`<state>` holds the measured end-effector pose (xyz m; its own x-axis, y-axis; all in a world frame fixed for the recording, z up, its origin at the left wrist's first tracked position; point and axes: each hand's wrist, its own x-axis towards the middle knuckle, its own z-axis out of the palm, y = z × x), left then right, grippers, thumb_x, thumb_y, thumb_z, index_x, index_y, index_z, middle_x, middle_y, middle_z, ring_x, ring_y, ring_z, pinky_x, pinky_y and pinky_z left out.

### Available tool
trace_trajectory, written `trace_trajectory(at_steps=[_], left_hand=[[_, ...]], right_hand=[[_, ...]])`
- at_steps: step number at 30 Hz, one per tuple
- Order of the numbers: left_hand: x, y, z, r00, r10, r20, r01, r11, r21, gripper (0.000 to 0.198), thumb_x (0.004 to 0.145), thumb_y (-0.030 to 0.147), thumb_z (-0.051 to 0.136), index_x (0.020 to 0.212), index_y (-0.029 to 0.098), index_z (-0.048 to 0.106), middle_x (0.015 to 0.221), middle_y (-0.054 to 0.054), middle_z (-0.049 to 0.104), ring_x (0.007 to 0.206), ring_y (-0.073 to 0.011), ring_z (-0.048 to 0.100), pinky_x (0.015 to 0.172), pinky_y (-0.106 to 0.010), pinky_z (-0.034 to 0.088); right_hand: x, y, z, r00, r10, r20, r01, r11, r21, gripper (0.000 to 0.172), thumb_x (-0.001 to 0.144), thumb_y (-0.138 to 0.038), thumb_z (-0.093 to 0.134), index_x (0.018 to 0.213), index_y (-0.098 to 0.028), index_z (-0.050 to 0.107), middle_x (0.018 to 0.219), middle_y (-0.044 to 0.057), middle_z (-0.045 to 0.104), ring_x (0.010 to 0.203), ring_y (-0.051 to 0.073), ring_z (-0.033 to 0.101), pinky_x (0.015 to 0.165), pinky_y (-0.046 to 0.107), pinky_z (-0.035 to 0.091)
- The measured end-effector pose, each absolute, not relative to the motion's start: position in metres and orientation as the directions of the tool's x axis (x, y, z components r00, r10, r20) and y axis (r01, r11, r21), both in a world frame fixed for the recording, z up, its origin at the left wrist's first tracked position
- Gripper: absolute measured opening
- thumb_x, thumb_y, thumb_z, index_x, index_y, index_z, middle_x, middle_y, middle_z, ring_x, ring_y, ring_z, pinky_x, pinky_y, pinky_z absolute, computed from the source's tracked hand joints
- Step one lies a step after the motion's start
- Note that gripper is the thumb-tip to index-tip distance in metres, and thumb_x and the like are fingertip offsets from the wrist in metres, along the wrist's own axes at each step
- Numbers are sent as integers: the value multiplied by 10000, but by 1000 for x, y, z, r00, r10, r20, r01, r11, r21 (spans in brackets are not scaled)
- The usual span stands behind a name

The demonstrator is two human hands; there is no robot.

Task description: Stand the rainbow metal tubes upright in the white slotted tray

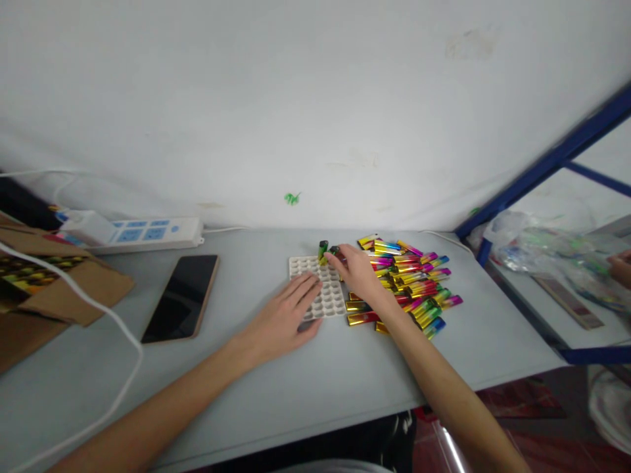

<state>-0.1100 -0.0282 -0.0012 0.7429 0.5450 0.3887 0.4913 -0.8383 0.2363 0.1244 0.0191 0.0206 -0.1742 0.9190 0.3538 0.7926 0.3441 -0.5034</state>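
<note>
A pale tray with rows of round holes [329,305] lies on the table in front of me. My left hand [290,309] rests flat over its left and front part, fingers stretched out. At the tray's back right, a small shiny tube with a dark green top [323,251] stands upright. Just beside it, my right hand [359,272] is closed in a pinch on a second green-topped tube [334,250], mostly hidden by the fingers. A heap of shiny tubes [411,279] in gold, red, purple, blue and green lies right of the tray.
A black phone [181,299] and a white power strip [152,233] lie to the left. An open cardboard box [98,289] stands at the far left, with a white cable [116,315] crossing before it. Blue metal framing [522,177] and plastic bags [537,246] are at right, near another person's hand [621,268].
</note>
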Motion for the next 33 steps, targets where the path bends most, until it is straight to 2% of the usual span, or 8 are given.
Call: trace_trajectory(at_steps=[4, 9, 11, 17, 21, 23, 27, 33], left_hand=[[-110, -28, -1, 737, 549, 395, 490, -836, 247, 585, 1008, 357, 593, 1517, 79, 519, 1587, -211, 535, 1542, -341, 434, 1271, -540, 416], [-110, -28, -3, 725, 556, 406, 492, -831, 260, 581, 1003, 360, 604, 1515, 98, 528, 1592, -198, 533, 1544, -332, 432, 1278, -523, 407], [-110, -28, -3, 726, 553, 409, 491, -833, 255, 583, 1005, 366, 604, 1522, 108, 522, 1591, -191, 536, 1543, -327, 434, 1279, -522, 406], [-110, -28, -3, 731, 549, 406, 486, -836, 256, 606, 1007, 360, 608, 1547, 111, 492, 1598, -204, 524, 1548, -338, 426, 1272, -547, 412], [-111, -28, -3, 730, 547, 411, 480, -837, 261, 617, 1006, 350, 610, 1564, 128, 469, 1613, -197, 508, 1561, -334, 407, 1275, -552, 407], [-111, -28, -3, 732, 549, 403, 480, -836, 267, 613, 1004, 346, 612, 1560, 126, 473, 1621, -198, 498, 1562, -335, 403, 1276, -554, 405], [-111, -28, -3, 738, 548, 394, 482, -836, 262, 597, 1010, 339, 604, 1542, 97, 487, 1625, -216, 486, 1565, -340, 396, 1281, -552, 397], [-111, -28, 0, 737, 551, 391, 481, -834, 269, 600, 1010, 337, 604, 1551, 107, 482, 1612, -215, 502, 1556, -343, 410, 1278, -561, 398]], right_hand=[[116, 20, 21, -249, 917, 313, 915, 329, -235, 261, 1104, -340, 505, 977, -158, 643, 983, 136, 703, 888, 253, 659, 815, 346, 490], [107, 14, 30, -277, 935, 220, 956, 291, -33, 430, 1140, -410, 358, 1118, -105, 660, 1076, 192, 682, 1012, 307, 639, 871, 397, 487], [106, 12, 33, -264, 944, 199, 964, 267, 10, 476, 1140, -439, 327, 1146, -105, 665, 1094, 204, 675, 1027, 316, 635, 888, 417, 484], [114, 8, 35, -265, 934, 240, 960, 280, -29, 450, 1120, -475, 392, 1168, -135, 683, 1146, 196, 658, 1083, 323, 618, 963, 447, 486], [142, 13, 31, -355, 900, 252, 894, 406, -191, 392, 1068, -455, 563, 1280, -140, 661, 1156, 156, 663, 1088, 293, 631, 997, 420, 511], [159, 17, 28, -387, 884, 261, 865, 447, -229, 368, 1034, -401, 639, 1291, -139, 673, 1187, 157, 663, 1128, 293, 629, 1032, 428, 508], [180, 23, 19, -412, 874, 259, 854, 469, -224, 353, 1002, -337, 680, 1301, -151, 692, 1270, 173, 663, 1219, 308, 605, 1090, 473, 483], [177, 21, 17, -420, 885, 203, 876, 454, -166, 382, 1045, -391, 598, 1339, -163, 683, 1326, 187, 645, 1253, 323, 572, 1136, 545, 420]])
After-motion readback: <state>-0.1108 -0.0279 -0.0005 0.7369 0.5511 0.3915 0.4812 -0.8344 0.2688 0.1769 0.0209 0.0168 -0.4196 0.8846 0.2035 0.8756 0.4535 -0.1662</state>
